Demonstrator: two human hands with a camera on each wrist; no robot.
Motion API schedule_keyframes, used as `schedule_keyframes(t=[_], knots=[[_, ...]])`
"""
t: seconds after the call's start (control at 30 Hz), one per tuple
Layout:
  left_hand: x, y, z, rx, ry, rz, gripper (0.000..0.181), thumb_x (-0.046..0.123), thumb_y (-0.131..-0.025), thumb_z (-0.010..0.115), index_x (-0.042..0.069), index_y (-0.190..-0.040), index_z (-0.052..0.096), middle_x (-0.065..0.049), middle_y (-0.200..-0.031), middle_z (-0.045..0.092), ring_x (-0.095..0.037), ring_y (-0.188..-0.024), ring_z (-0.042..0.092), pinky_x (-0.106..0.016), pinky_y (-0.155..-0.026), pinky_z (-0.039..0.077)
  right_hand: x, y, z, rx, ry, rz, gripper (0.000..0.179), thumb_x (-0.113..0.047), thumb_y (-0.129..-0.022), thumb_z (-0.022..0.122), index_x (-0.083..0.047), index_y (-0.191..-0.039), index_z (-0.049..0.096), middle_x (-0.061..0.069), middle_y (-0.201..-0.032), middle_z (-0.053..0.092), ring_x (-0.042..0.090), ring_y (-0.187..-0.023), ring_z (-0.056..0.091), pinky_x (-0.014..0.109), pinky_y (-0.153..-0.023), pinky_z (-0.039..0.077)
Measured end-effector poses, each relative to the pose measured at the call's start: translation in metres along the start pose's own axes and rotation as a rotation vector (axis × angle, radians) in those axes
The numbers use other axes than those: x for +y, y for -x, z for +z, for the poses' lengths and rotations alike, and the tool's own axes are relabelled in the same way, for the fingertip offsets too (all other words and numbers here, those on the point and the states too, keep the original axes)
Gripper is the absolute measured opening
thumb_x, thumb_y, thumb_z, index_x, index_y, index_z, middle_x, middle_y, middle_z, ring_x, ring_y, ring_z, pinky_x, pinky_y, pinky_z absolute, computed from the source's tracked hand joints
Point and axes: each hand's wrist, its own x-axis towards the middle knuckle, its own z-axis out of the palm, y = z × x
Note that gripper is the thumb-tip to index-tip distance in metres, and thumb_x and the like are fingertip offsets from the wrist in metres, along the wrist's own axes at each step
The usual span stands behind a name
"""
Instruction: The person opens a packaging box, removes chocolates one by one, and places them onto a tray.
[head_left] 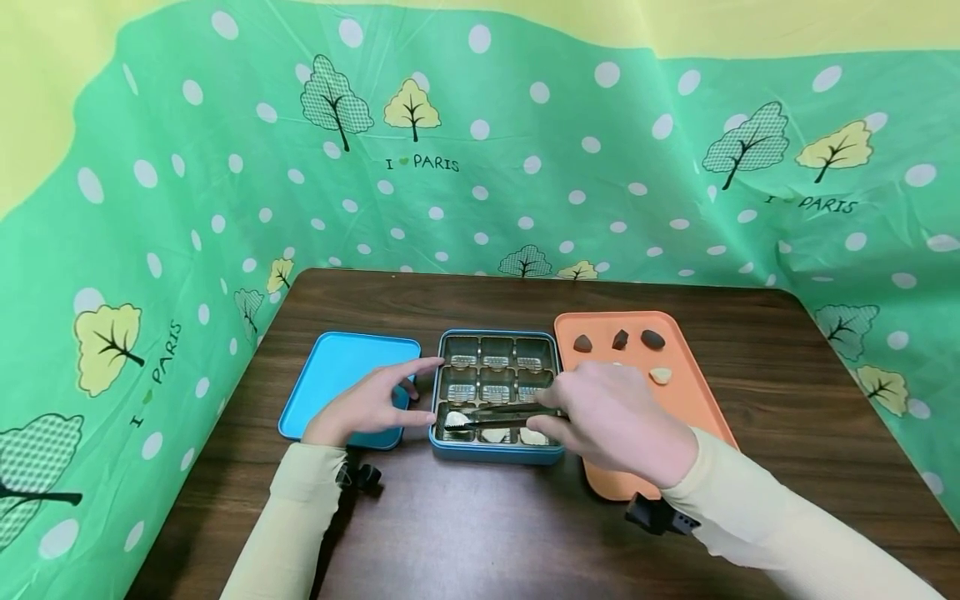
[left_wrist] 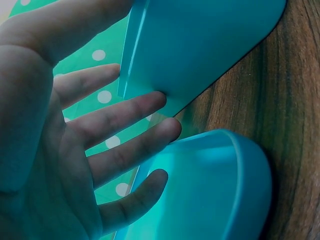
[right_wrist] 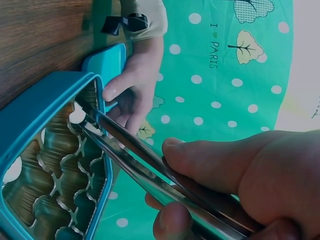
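Note:
My right hand (head_left: 618, 421) grips a pair of metal tongs (right_wrist: 150, 165) with serrated tips. The tips are down in the front-left compartment of a blue box (head_left: 495, 454), at a white piece (head_left: 456, 419). Whether they pinch it or only touch it, I cannot tell. Two more whitish pieces, a middle one (head_left: 495, 435) and a right one (head_left: 532, 436), lie in the other front compartments. At the box's left side my left hand (head_left: 367, 407) has its fingers extended, thumb and index fingertips at the rim; the left wrist view shows its spread fingers (left_wrist: 122, 112).
A blue lid (head_left: 348, 367) lies left of the box, partly under my left hand. On the right, an orange tray (head_left: 693, 379) holds three dark pieces (head_left: 652, 339) and a cream piece (head_left: 661, 376); my right hand covers part of it. Green patterned cloth hangs behind the wooden table.

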Motion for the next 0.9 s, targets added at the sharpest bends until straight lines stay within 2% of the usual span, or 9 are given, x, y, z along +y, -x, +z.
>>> schedule_keyframes(t=[0.2, 0.3, 0.4, 0.53, 0.6, 0.67, 0.77, 0.83, 0.9], knots=[[0.002, 0.0, -0.001, 0.0, 0.006, 0.006, 0.085, 0.044, -0.089, 0.085, 0.027, -0.162, 0.044, 0.0, -0.154, 0.053, -0.021, -0.105, 0.062, -0.04, -0.079, 0.05, 0.004, 0.005, -0.007, 0.015, -0.021, 0.011, 0.027, -0.04, -0.097, 0.076, -0.023, -0.117, 0.083, -0.017, -0.047, 0.043, 0.003, -0.041, 0.039, 0.026, -0.046, 0.01], [0.002, 0.0, -0.001, -0.002, 0.003, 0.015, 0.085, 0.044, -0.089, 0.085, 0.026, -0.162, 0.043, -0.001, -0.153, 0.053, -0.021, -0.105, 0.062, -0.039, -0.078, 0.05, 0.006, 0.008, -0.011, 0.018, -0.03, 0.032, 0.027, -0.041, -0.098, 0.075, -0.024, -0.117, 0.083, -0.017, -0.049, 0.044, 0.003, -0.04, 0.038, 0.028, -0.047, 0.008], [0.002, 0.001, -0.001, -0.004, -0.006, 0.019, 0.085, 0.043, -0.09, 0.084, 0.025, -0.162, 0.043, -0.003, -0.152, 0.055, -0.022, -0.105, 0.063, -0.038, -0.075, 0.05, 0.009, 0.012, -0.016, 0.023, -0.06, 0.034, 0.027, -0.041, -0.098, 0.074, -0.022, -0.117, 0.083, -0.015, -0.06, 0.061, 0.002, -0.041, 0.04, 0.027, -0.044, 0.013], [0.001, 0.001, 0.0, -0.004, -0.004, 0.025, 0.085, 0.041, -0.09, 0.084, 0.024, -0.162, 0.043, -0.004, -0.151, 0.055, -0.022, -0.104, 0.064, -0.037, -0.074, 0.05, 0.014, 0.016, -0.021, 0.059, -0.097, 0.008, 0.025, -0.037, -0.097, 0.076, -0.019, -0.113, 0.084, -0.009, -0.084, 0.078, -0.003, -0.045, 0.045, 0.027, -0.041, 0.031], [0.001, 0.001, 0.0, -0.005, 0.0, 0.022, 0.085, 0.041, -0.09, 0.085, 0.025, -0.162, 0.043, -0.002, -0.151, 0.055, -0.021, -0.105, 0.064, -0.038, -0.075, 0.05, 0.018, 0.019, -0.023, 0.085, -0.076, 0.011, 0.02, -0.037, -0.096, 0.077, -0.022, -0.107, 0.085, -0.01, -0.077, 0.075, -0.004, -0.045, 0.043, 0.027, -0.042, 0.032], [0.001, 0.001, 0.0, -0.006, 0.003, 0.016, 0.086, 0.041, -0.09, 0.085, 0.026, -0.162, 0.043, -0.001, -0.152, 0.054, -0.021, -0.105, 0.063, -0.038, -0.076, 0.051, 0.022, 0.024, -0.025, 0.113, -0.048, 0.021, 0.021, -0.039, -0.095, 0.078, -0.024, -0.108, 0.085, -0.01, -0.081, 0.077, -0.004, -0.045, 0.041, 0.028, -0.041, 0.03], [0.0, 0.0, 0.0, -0.008, 0.002, 0.011, 0.086, 0.041, -0.089, 0.085, 0.027, -0.162, 0.042, 0.0, -0.153, 0.054, -0.021, -0.106, 0.063, -0.039, -0.078, 0.051, 0.028, 0.031, -0.028, 0.121, -0.008, 0.065, 0.025, -0.046, -0.095, 0.077, -0.027, -0.111, 0.085, -0.015, -0.065, 0.067, -0.001, -0.044, 0.037, 0.03, -0.041, 0.027], [0.0, 0.0, 0.0, -0.008, 0.002, 0.012, 0.086, 0.04, -0.09, 0.085, 0.026, -0.162, 0.042, 0.0, -0.153, 0.054, -0.021, -0.106, 0.063, -0.039, -0.078, 0.051, 0.033, 0.036, -0.031, 0.126, -0.007, 0.087, 0.03, -0.049, -0.096, 0.075, -0.028, -0.116, 0.084, -0.017, -0.067, 0.068, -0.001, -0.045, 0.039, 0.031, -0.041, 0.029], [0.0, 0.001, 0.0, -0.007, 0.002, 0.014, 0.085, 0.04, -0.09, 0.085, 0.026, -0.162, 0.043, -0.001, -0.152, 0.054, -0.022, -0.106, 0.063, -0.039, -0.077, 0.05, 0.039, 0.039, -0.032, 0.119, -0.005, 0.108, 0.025, -0.049, -0.096, 0.074, -0.03, -0.108, 0.085, -0.022, -0.059, 0.055, 0.0, -0.047, 0.039, 0.032, -0.042, 0.03]])
